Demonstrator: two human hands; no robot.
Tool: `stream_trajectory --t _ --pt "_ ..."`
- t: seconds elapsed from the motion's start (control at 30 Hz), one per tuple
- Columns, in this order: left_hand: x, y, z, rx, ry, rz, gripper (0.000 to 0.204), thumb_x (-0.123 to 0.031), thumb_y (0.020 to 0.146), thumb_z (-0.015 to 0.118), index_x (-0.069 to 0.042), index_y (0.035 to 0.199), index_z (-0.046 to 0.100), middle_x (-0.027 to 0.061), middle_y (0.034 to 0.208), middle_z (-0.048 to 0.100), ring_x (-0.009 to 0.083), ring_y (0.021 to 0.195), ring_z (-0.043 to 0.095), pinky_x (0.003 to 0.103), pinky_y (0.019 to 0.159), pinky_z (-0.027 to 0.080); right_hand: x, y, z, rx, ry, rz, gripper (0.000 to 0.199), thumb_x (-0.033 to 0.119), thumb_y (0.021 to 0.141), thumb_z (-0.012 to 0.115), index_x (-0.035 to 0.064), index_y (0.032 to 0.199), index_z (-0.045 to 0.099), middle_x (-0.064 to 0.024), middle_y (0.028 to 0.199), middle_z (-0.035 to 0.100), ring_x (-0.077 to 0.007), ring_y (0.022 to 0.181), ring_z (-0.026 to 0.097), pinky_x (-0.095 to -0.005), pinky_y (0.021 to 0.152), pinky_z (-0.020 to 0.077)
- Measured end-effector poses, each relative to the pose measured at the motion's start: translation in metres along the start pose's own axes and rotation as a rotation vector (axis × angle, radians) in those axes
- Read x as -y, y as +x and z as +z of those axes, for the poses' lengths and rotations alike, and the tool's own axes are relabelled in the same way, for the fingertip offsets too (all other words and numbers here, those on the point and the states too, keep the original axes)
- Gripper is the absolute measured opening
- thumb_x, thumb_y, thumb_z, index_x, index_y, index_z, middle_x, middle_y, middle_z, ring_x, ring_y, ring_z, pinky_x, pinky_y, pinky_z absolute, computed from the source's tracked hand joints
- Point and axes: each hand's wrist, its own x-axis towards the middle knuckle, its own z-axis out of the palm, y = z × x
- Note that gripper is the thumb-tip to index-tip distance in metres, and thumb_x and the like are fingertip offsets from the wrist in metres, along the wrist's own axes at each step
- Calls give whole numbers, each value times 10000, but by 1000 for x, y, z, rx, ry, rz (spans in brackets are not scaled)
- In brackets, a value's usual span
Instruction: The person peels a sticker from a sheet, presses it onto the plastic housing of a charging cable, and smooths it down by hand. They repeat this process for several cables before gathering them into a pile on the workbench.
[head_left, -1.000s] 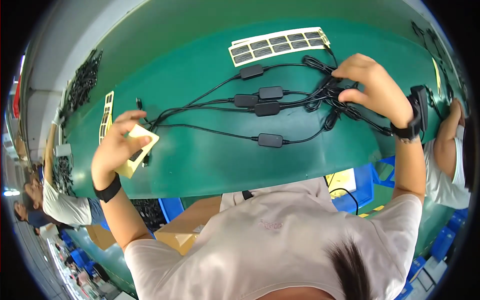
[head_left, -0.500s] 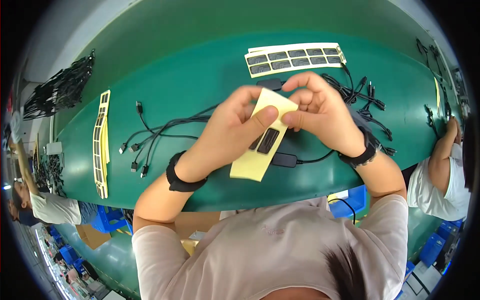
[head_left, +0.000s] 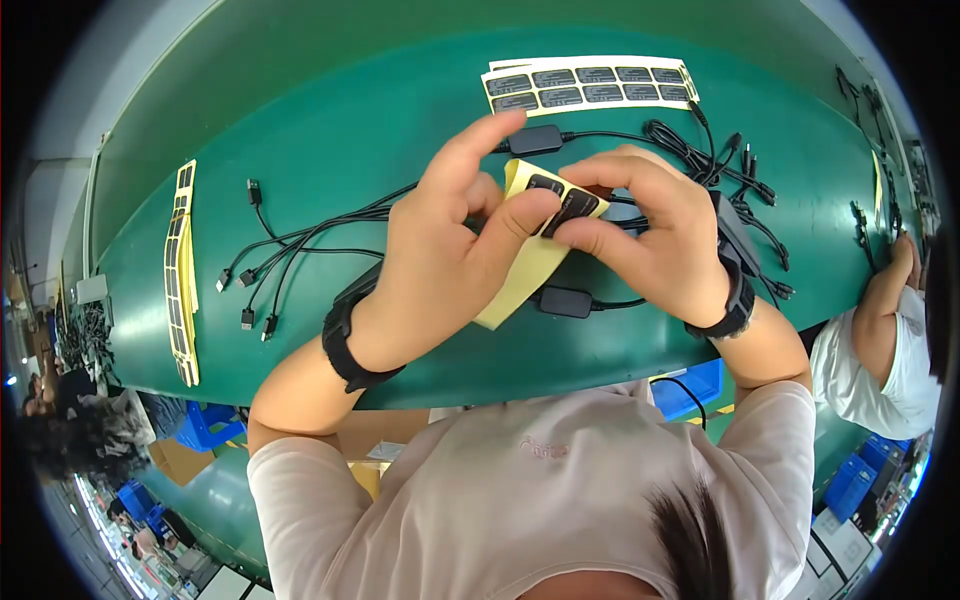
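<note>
Two sheets of dark rectangular labels flank my view: a white-backed one (head_left: 588, 84) at twelve o'clock and a narrow yellow strip (head_left: 182, 268) at nine o'clock on the smooth green table (head_left: 330, 130). Thin black cables with boxy inline adapters (head_left: 300, 240) sprawl between them, partly hidden behind both hands. At three o'clock a co-worker's arm (head_left: 885, 300) rests on the table edge. I see the left hand (head_left: 440, 260), index finger raised, pinching a pale yellow backing sheet (head_left: 530, 265) at centre, above the table. My right hand (head_left: 655, 235) curls over, fingertips closed on a glossy black label (head_left: 572, 208) on that sheet.
</note>
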Motion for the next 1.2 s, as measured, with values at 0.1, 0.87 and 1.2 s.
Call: stream_trajectory --t 0.1,0.87,1.2 --pt "-3 6 -2 -87 257 140 486 -69 797 680 -28 1237 478 33 778 620 115 693 574 226 633 455 -4 -2 -2 -14 109 55 298 -13 689 711 -7 971 617 -113 937 614 -221 836 594 -286 734 472" --pt "-5 1 2 -36 -423 -320 163 -137 870 618 23 864 648 10 732 639 23 637 540 176 536 431 -4 2 -4 -168 -592 -655 281 -2 594 733 -5 856 630 -79 813 570 -246 714 531 -334 613 441" --pt "-5 -2 4 -55 -436 -295 166 -141 875 609 16 851 658 -10 688 617 12 606 499 175 503 389 -10 3 -4 -205 -649 -697 324 10 572 737 13 879 635 -70 809 564 -236 743 518 -323 625 429"
